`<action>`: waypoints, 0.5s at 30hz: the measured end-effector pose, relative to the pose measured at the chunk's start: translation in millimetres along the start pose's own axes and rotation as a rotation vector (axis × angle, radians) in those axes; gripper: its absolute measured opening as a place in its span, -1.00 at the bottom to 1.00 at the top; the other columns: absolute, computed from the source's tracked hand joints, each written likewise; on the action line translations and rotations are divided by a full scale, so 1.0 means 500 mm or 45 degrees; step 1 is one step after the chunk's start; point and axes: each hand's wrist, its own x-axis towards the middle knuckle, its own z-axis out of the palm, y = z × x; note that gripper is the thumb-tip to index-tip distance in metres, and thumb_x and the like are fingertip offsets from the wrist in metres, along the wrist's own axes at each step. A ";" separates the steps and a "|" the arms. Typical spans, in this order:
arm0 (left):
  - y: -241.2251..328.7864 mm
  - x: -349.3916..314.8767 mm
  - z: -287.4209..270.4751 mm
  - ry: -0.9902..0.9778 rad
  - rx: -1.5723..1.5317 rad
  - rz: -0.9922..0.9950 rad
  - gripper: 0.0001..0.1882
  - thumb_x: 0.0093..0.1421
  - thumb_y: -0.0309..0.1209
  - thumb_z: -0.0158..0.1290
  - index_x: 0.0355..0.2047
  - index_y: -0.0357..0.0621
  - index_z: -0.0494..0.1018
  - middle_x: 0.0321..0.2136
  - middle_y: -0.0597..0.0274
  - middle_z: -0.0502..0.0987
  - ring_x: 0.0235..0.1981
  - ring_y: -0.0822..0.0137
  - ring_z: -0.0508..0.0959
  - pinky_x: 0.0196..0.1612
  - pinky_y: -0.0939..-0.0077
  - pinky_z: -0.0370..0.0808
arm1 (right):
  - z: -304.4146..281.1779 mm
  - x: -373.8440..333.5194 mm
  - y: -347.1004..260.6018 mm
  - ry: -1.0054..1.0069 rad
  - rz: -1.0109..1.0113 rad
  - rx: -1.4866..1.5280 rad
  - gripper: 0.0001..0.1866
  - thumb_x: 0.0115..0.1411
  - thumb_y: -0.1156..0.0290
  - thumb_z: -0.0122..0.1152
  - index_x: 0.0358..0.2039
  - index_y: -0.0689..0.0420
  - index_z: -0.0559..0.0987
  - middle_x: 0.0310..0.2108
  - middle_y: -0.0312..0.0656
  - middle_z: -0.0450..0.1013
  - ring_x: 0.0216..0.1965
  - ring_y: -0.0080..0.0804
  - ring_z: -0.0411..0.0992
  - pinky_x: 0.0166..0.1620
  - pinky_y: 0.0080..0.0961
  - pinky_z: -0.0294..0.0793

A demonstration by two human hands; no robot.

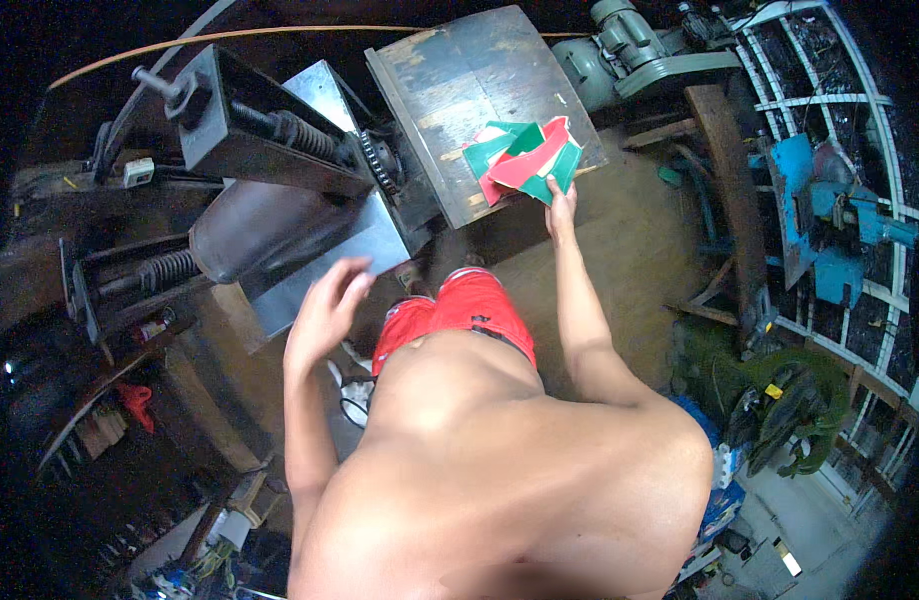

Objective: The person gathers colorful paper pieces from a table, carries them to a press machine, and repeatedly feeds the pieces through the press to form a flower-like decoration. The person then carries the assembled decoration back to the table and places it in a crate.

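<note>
Green piece pinched under the thumb by right hand, red piece overlapped, at wooden table; left hand held loosely half-open, empty, near metal machine

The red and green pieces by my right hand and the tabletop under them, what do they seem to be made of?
The red and green pieces look like thin, fairly smooth sheet, possibly plastic or coated fabric, judging by their solid colour and sharp-cut edges. The tabletop looks like worn wood or plywood, with brown showing through dark, scuffed patches.
</note>
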 end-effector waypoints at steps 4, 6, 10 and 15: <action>0.060 0.146 0.079 0.065 0.069 0.380 -0.64 0.28 -0.30 -0.04 0.00 -0.28 0.37 -0.17 -0.01 0.52 -0.12 0.20 0.52 -0.04 0.38 0.42 | 0.026 -0.116 -0.144 -0.222 0.136 0.270 -0.57 0.18 0.48 0.15 0.06 0.19 0.32 -0.02 -0.17 0.41 -0.06 -0.35 0.42 0.02 -0.34 0.41; 0.083 0.213 0.119 0.091 -0.090 0.379 -0.55 0.25 -0.24 0.00 0.03 -0.30 0.33 -0.05 -0.10 0.44 0.01 0.12 0.46 0.04 0.33 0.38 | 0.046 -0.177 -0.198 -0.403 0.129 0.376 -0.55 0.18 0.46 0.15 0.08 0.15 0.31 -0.03 -0.17 0.41 -0.05 -0.29 0.43 -0.03 -0.22 0.45; 0.113 0.236 0.159 0.011 -0.276 0.632 -0.48 0.18 -0.28 0.10 0.08 -0.28 0.28 -0.05 -0.01 0.45 -0.01 0.28 0.44 0.08 0.42 0.32 | 0.087 -0.281 -0.255 -0.631 0.251 0.432 -0.44 0.15 0.44 0.18 0.16 0.10 0.25 0.04 -0.18 0.37 0.02 -0.26 0.39 0.07 -0.18 0.40; 0.129 0.161 0.140 -0.106 -0.437 0.639 -0.62 0.15 -0.40 0.12 -0.04 -0.28 0.38 -0.21 0.06 0.54 -0.20 0.41 0.48 -0.03 0.53 0.38 | 0.102 -0.338 -0.289 -0.830 0.333 0.287 -0.37 0.13 0.47 0.18 0.21 0.09 0.21 0.10 -0.17 0.32 0.10 -0.26 0.33 0.13 -0.23 0.35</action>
